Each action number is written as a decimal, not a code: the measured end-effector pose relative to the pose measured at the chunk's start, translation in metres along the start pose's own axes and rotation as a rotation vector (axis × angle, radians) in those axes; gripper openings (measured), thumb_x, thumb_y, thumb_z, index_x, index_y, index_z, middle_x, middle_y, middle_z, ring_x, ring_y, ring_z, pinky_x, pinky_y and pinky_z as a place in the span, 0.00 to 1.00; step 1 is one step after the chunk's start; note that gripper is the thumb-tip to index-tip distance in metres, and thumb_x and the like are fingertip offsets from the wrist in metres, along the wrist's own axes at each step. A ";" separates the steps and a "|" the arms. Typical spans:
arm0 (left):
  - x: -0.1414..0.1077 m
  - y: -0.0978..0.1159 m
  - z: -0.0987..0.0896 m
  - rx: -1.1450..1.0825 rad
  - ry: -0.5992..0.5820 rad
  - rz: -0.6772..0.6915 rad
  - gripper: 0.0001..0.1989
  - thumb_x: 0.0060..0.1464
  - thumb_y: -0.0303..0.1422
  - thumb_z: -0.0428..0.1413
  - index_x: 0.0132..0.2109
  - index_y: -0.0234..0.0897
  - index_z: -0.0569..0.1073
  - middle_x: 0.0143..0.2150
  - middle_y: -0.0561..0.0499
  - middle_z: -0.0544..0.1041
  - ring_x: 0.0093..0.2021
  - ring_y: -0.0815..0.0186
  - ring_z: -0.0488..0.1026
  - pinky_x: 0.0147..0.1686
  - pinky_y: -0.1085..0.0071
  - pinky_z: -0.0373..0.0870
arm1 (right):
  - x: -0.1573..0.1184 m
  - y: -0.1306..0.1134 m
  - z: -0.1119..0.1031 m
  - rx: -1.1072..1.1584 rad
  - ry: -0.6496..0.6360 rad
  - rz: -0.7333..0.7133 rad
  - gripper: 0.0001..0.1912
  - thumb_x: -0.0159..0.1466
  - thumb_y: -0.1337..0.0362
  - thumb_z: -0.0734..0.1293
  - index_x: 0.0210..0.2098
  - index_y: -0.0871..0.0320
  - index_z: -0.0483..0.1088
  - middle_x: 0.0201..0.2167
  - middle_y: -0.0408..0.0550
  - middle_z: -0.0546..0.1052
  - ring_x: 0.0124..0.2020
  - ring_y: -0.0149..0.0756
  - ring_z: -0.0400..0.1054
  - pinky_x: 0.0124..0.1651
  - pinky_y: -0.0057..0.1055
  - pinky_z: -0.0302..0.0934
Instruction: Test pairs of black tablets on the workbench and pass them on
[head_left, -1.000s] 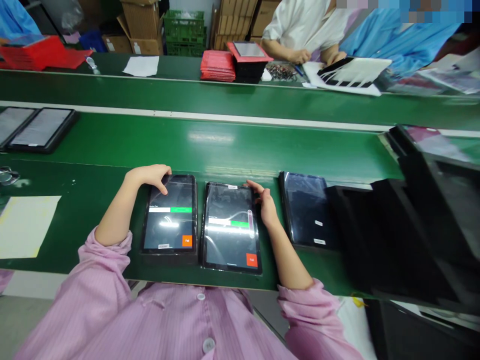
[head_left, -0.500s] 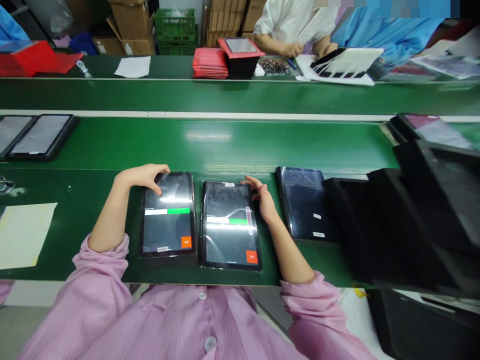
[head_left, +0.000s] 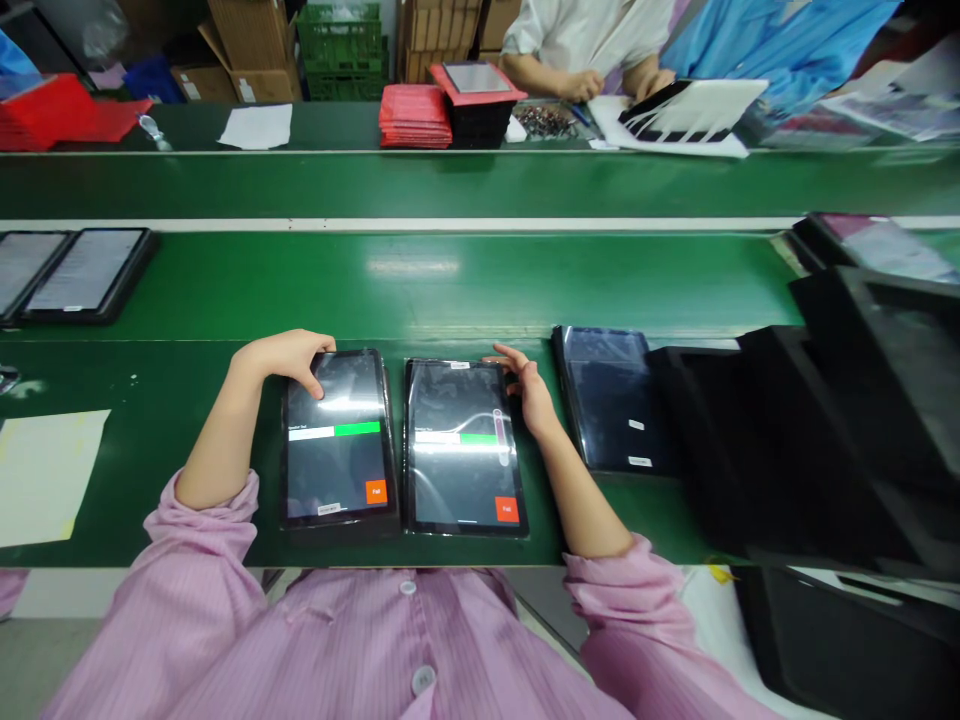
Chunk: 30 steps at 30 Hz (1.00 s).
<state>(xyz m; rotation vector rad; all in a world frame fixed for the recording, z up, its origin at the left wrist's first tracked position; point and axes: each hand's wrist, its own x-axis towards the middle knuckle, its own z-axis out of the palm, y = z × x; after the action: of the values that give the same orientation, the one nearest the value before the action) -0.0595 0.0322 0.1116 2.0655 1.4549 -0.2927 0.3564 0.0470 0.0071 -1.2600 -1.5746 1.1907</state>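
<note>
Two tablets with lit screens lie side by side before me, each showing a white and green bar and an orange "Fail" square. My left hand (head_left: 289, 358) grips the top left corner of the left tablet (head_left: 337, 465), thumb on the glass and fingers partly hidden past its top edge. This tablet rests on another dark, flat item. At the top right corner of the right tablet (head_left: 454, 480), my right hand (head_left: 527, 385) holds the edge, some fingers bent around it and one stretched along the top. A pink slider shows on that screen, under clear film.
Right of my hand lies a dark-screened tablet (head_left: 611, 390), beside black trays (head_left: 750, 440) piled at the right. Two more tablets (head_left: 90, 270) and a pale sheet (head_left: 52, 470) are on the left. Across the bench, a co-worker's hands (head_left: 581, 85) work near red pouches (head_left: 415, 115).
The left tablet has turned slightly, its lower end shifting a little right over the item beneath. Both hands keep nearly the same places. The camera view has shifted slightly.
</note>
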 end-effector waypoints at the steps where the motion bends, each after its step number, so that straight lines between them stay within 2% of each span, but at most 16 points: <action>1: -0.001 0.000 0.000 0.001 0.005 -0.003 0.27 0.34 0.47 0.67 0.42 0.41 0.70 0.35 0.53 0.75 0.34 0.60 0.72 0.29 0.70 0.58 | 0.000 0.000 0.000 0.002 0.001 0.002 0.37 0.66 0.34 0.49 0.59 0.48 0.68 0.51 0.51 0.78 0.49 0.47 0.70 0.30 0.35 0.62; 9: -0.011 0.012 0.003 0.013 0.010 -0.051 0.29 0.36 0.44 0.68 0.46 0.42 0.69 0.41 0.51 0.77 0.39 0.57 0.74 0.31 0.71 0.61 | 0.001 0.000 0.000 -0.007 -0.014 -0.013 0.38 0.66 0.34 0.48 0.58 0.50 0.69 0.52 0.51 0.78 0.50 0.47 0.70 0.28 0.34 0.61; 17: -0.003 0.024 0.015 0.073 -0.015 -0.116 0.33 0.37 0.37 0.68 0.52 0.42 0.68 0.46 0.47 0.78 0.45 0.53 0.75 0.35 0.69 0.65 | 0.000 0.002 -0.001 -0.022 -0.029 -0.019 0.39 0.67 0.34 0.46 0.59 0.50 0.68 0.51 0.52 0.77 0.49 0.47 0.70 0.31 0.35 0.64; 21: -0.002 0.024 0.021 0.023 -0.048 -0.164 0.38 0.39 0.35 0.67 0.58 0.42 0.63 0.49 0.45 0.77 0.45 0.53 0.76 0.35 0.68 0.67 | 0.000 0.001 -0.002 -0.065 -0.010 -0.032 0.39 0.66 0.33 0.46 0.60 0.48 0.68 0.55 0.51 0.73 0.50 0.47 0.68 0.35 0.36 0.67; 24: -0.003 0.027 0.024 -0.015 -0.063 -0.195 0.41 0.41 0.35 0.66 0.62 0.42 0.60 0.53 0.42 0.75 0.49 0.50 0.75 0.41 0.65 0.71 | -0.005 -0.011 -0.006 -0.166 0.081 -0.151 0.39 0.66 0.33 0.47 0.60 0.47 0.68 0.60 0.53 0.65 0.57 0.50 0.62 0.46 0.43 0.69; 26: -0.013 0.033 0.020 0.015 0.016 -0.199 0.45 0.41 0.39 0.68 0.64 0.41 0.59 0.61 0.38 0.70 0.59 0.44 0.70 0.50 0.58 0.70 | -0.018 -0.026 -0.008 -0.272 0.094 -0.256 0.39 0.66 0.33 0.46 0.61 0.47 0.69 0.60 0.53 0.63 0.61 0.53 0.58 0.56 0.49 0.64; 27: -0.024 0.037 0.016 0.054 0.110 -0.200 0.48 0.39 0.42 0.69 0.66 0.41 0.58 0.66 0.35 0.64 0.64 0.38 0.64 0.55 0.52 0.67 | -0.028 -0.035 -0.008 -0.328 0.079 -0.297 0.39 0.67 0.33 0.46 0.61 0.46 0.69 0.60 0.53 0.63 0.63 0.54 0.56 0.60 0.51 0.61; 29: -0.057 0.049 0.004 0.143 0.381 -0.191 0.56 0.37 0.49 0.70 0.70 0.44 0.53 0.74 0.35 0.46 0.71 0.30 0.46 0.63 0.39 0.55 | -0.054 -0.053 -0.002 -0.428 0.013 -0.360 0.38 0.68 0.35 0.44 0.60 0.43 0.70 0.61 0.52 0.63 0.64 0.55 0.55 0.64 0.56 0.54; 30: -0.077 0.056 -0.001 0.168 0.523 -0.170 0.59 0.38 0.52 0.70 0.72 0.48 0.49 0.76 0.40 0.38 0.73 0.30 0.37 0.66 0.36 0.47 | -0.070 -0.060 0.003 -0.473 -0.029 -0.396 0.37 0.68 0.36 0.43 0.59 0.41 0.71 0.63 0.51 0.61 0.64 0.57 0.54 0.65 0.58 0.52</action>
<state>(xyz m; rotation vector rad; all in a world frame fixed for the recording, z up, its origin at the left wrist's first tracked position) -0.0376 -0.0409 0.1694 2.2623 1.9767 0.0740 0.3535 -0.0263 0.0627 -1.1345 -2.0878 0.6079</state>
